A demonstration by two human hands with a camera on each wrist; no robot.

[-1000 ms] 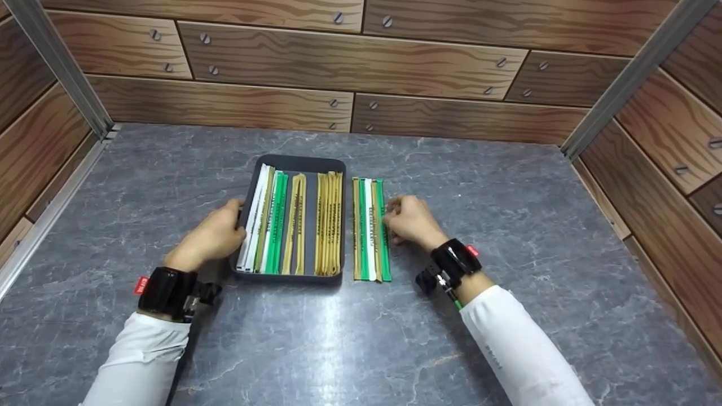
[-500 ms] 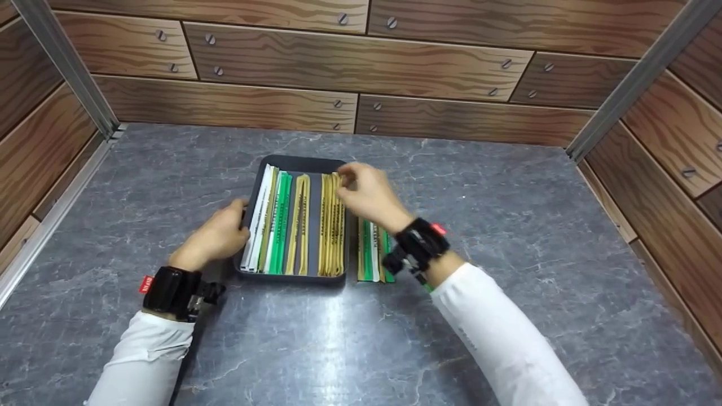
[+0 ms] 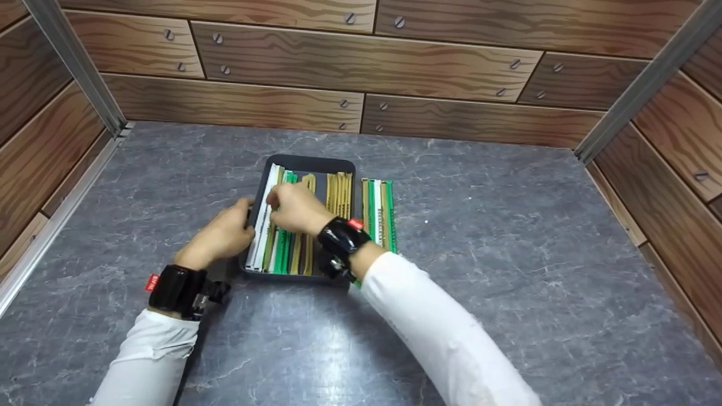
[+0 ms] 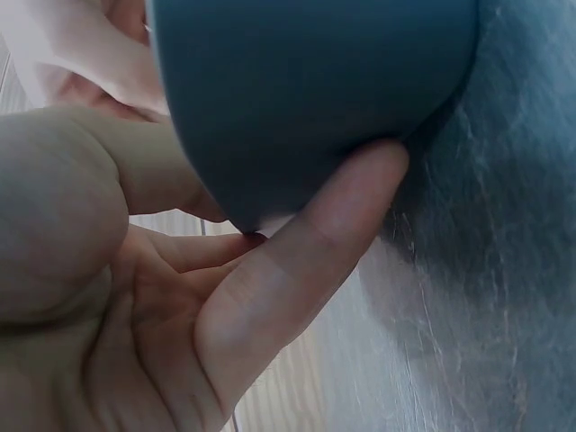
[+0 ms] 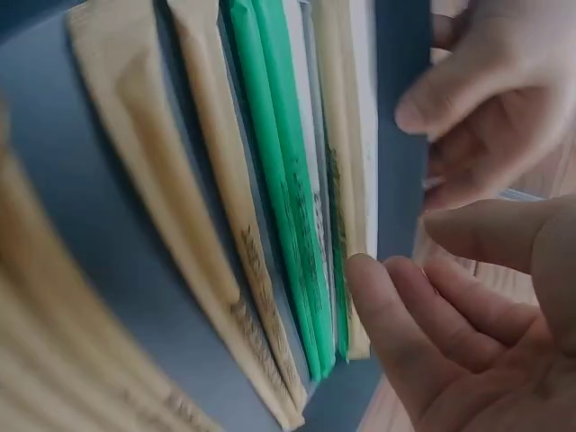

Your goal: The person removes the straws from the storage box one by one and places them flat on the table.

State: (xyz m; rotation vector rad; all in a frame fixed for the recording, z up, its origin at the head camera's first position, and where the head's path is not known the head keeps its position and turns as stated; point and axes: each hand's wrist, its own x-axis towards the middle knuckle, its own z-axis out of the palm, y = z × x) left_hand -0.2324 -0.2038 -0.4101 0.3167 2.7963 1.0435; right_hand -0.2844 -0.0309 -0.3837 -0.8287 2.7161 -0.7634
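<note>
A dark grey tray [image 3: 310,163] holds long, slim printed paper packets. White packets [image 3: 260,237] stand along its left wall, with green packets [image 3: 281,256] beside them and brown packets [image 3: 340,192] at the right. My left hand [image 3: 223,231] grips the tray's left wall, its thumb [image 4: 360,193] pressed to the outer face in the left wrist view. Reaching across the tray, my right hand [image 3: 299,208] is over the left-hand packets. In the right wrist view its fingers are loosely bent, one fingertip right at a brown packet [image 5: 346,162], and nothing shows between them.
A row of green, white and brown packets [image 3: 379,208] lies on the grey marbled table [image 3: 479,270], just right of the tray. My right forearm partly covers its near end. Wood-patterned walls [image 3: 282,62] with metal corner posts enclose the table at the back and sides.
My right hand has moved left from the row outside the tray, over the brown packets, to the packets at the tray's left. The left hand keeps its grip on the tray.
</note>
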